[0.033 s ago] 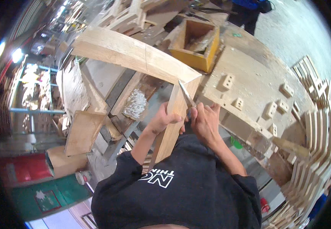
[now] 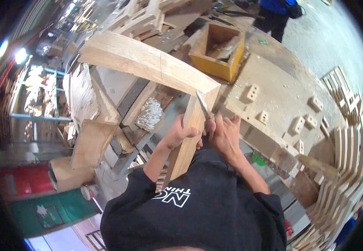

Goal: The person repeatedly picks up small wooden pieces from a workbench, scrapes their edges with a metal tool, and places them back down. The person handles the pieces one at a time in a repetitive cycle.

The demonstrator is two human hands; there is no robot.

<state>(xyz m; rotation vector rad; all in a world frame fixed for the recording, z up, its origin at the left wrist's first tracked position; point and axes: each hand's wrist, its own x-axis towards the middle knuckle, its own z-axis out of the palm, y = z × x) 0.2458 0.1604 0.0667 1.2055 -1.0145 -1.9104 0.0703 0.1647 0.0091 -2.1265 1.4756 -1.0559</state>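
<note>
An L-shaped joint of two pale wooden boards reaches across the bench toward my body. The long board [image 2: 135, 60] runs to the far left and has a pencil line across it. It meets the shorter board [image 2: 185, 152] at a mitred corner. My left hand [image 2: 179, 133] is closed around the shorter board, thumb on top. My right hand [image 2: 225, 136] is closed on a slim, pointed metal blade [image 2: 205, 106], its handle mostly hidden by the fingers. The blade's tip lies at the inner side of the corner, apparently touching the wood.
A yellow-sided wooden box [image 2: 215, 63] stands beyond the corner. To the right, a pale board [image 2: 269, 90] carries several small drilled blocks. Curved slats [image 2: 348, 163] stack at far right. A white-bristled block [image 2: 149, 113] sits left of my hands. A person [image 2: 275, 14] stands at the far edge.
The view has shifted slightly, so the yellow-sided box and pale board sit a little lower and to the right. My hands keep the same grips on the board and blade.
</note>
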